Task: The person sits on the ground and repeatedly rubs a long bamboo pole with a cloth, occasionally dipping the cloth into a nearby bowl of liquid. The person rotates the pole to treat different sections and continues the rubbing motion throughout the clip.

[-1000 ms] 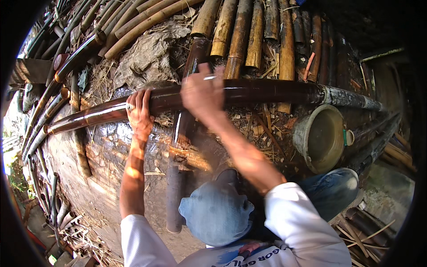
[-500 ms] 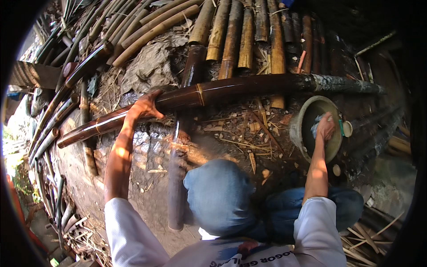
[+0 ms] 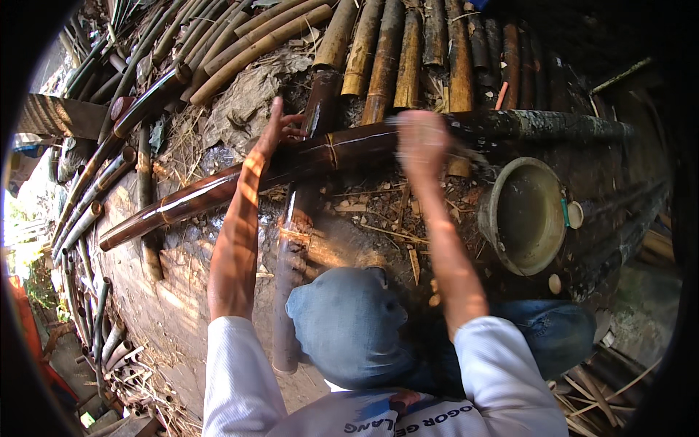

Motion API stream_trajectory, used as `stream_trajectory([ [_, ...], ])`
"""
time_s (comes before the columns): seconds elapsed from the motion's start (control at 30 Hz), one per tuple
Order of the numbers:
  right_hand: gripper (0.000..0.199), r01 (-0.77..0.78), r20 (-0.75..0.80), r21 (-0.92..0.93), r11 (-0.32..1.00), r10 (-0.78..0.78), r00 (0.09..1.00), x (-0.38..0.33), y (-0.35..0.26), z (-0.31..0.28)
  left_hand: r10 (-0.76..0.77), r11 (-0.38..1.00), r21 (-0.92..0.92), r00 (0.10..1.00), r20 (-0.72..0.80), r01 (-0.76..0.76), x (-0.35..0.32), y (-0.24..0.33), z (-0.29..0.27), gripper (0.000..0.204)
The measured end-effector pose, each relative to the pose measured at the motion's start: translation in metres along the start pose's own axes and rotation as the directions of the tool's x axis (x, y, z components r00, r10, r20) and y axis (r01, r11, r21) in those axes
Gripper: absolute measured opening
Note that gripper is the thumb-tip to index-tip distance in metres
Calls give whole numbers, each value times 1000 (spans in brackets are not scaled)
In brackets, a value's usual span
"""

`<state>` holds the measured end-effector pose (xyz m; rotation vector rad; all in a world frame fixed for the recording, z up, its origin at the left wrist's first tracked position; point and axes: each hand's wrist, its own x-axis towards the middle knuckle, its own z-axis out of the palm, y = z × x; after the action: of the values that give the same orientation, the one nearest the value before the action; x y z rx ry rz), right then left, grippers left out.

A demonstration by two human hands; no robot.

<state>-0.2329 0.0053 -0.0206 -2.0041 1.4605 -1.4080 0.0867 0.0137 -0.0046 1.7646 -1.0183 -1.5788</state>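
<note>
A long, dark, wet bamboo pole (image 3: 364,146) lies across in front of me, glossy on its left part and blotched with pale grey toward its right end. My left hand (image 3: 277,131) is at the pole's far edge, left of its middle, with fingers spread and not wrapped round it. Over the pole, right of a pale ring, my right hand (image 3: 422,138) is curled and smeared by motion. A pale smear beside it looks like the cloth, mostly hidden under the hand. The round basin (image 3: 497,218) of cloudy water stands at the right, and no cloth shows in it.
Several yellow-brown bamboo lengths (image 3: 382,69) lie side by side beyond the pole. More poles are heaped at the left (image 3: 95,189). A dark bamboo piece (image 3: 286,320) runs under the pole toward my knee. A small turquoise-handled tool (image 3: 565,212) is by the basin rim.
My right hand has left the basin and moved left onto the pole; the cloth is gone from the basin. My left hand has loosened and shifted right and farther away along the pole.
</note>
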Motion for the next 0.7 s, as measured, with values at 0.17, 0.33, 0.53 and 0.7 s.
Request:
stream_trajectory([
  [0.17, 30, 332, 396, -55, 942, -285, 873, -30, -53, 123, 65, 976, -212, 994, 86, -45, 13, 26, 46, 112],
  [0.33, 25, 52, 314, -397, 916, 82, 946, 42, 108, -13, 270, 512, 839, 962, 48, -185, 5, 34, 130, 119],
  [0.53, 27, -374, 217, -365, 853, 468, 857, 101, 160, -92, 458, 267, 948, 888, 34, -174, 37, 37, 153, 100],
  [0.7, 35, 201, 374, -243, 949, -99, 922, -1, 45, 38, 467, 251, 933, 876, 116, -257, 25, 20, 123, 103],
])
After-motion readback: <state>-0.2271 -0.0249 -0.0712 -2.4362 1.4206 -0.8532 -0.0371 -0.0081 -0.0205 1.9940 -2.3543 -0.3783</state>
